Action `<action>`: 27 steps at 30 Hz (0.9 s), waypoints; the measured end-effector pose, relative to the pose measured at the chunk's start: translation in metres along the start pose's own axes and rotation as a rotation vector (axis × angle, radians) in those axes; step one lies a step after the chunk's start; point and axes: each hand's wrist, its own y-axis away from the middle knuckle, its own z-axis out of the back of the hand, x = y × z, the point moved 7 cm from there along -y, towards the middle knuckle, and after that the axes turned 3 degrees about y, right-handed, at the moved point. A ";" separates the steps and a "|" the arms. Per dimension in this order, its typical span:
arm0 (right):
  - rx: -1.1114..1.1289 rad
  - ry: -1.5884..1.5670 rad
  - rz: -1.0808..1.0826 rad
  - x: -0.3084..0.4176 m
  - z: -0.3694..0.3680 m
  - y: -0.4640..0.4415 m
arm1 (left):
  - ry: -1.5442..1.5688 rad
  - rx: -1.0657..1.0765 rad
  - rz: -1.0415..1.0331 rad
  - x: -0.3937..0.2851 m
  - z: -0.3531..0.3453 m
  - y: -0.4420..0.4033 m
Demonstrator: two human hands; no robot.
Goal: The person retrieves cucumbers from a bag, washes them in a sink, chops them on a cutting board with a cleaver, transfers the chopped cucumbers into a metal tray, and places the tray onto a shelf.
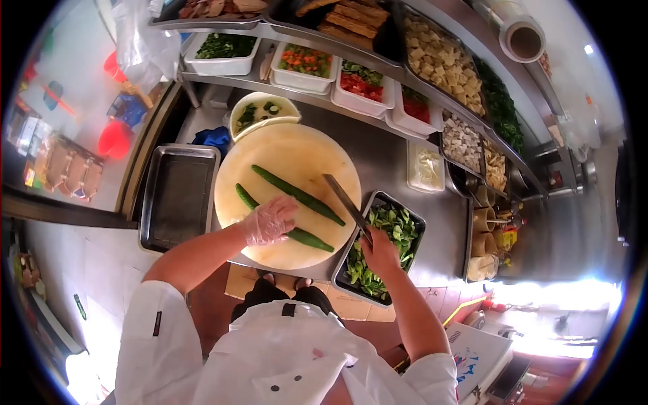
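Two long green cucumbers lie slantwise on a round cutting board (233, 158). The upper cucumber (297, 194) is untouched. Over the middle of the lower cucumber (312, 240) is my left hand (270, 219), in a clear plastic glove, its fingers curled around it and hiding that stretch. My right hand (381, 251), bare, grips the handle of a knife (345, 197). The blade points up and left over the board's right side, apart from both cucumbers. Just beside that hand sits a black tray (351, 285) of chopped green leaves (385, 229).
An unfilled metal tray (179, 196) stands left of the board. Behind the board is a white container (278, 121) with dark green pieces in liquid. Shelves above hold tubs of diced vegetables (304, 61) and cubed tofu (439, 61). A small clear-lidded box (426, 167) sits at the right.
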 end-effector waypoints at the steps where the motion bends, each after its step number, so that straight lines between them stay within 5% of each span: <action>1: -0.037 -0.130 -0.037 -0.012 -0.010 0.008 | 0.030 0.025 0.074 0.006 0.008 -0.010; 6: 0.042 -0.645 -0.443 -0.051 -0.062 0.051 | 0.106 0.058 0.241 0.037 -0.004 -0.040; 10: 0.057 -0.805 -0.493 -0.048 -0.084 0.065 | 0.031 0.129 0.327 0.056 0.012 -0.067; 14: -0.012 -0.749 -0.477 -0.046 -0.090 0.063 | 0.077 0.081 0.243 0.058 0.004 -0.076; 27: -0.057 -0.538 -0.260 0.024 -0.052 0.005 | 0.167 -0.162 0.573 0.007 -0.001 0.002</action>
